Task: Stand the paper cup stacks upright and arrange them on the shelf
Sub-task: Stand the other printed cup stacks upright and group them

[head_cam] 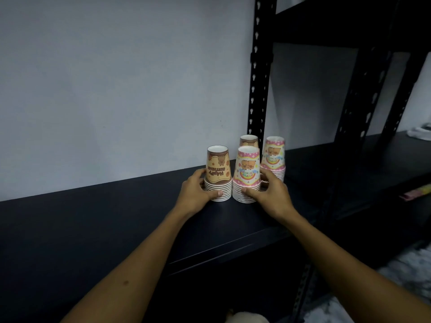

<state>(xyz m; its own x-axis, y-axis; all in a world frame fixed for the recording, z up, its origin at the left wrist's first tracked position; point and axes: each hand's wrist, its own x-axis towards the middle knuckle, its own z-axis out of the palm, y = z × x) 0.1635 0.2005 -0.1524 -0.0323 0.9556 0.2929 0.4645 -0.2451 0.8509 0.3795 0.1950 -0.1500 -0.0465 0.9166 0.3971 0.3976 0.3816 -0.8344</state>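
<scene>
Head view shows four paper cup stacks standing mouth-down on the black shelf [116, 217] against the pale wall [105, 89]. The left hand [194, 193] grips the brown stack [218, 176] at its base, and the right hand [271, 191] grips the front pink stack [247, 176] touching it. Behind stand another brown stack [249, 140] and a pink stack [274, 157], beside the perforated upright post [258, 78].

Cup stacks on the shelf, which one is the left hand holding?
The front brown-and-yellow stack, leftmost of the four. The left hand grips its base; the right hand holds the pink one beside it.
</scene>
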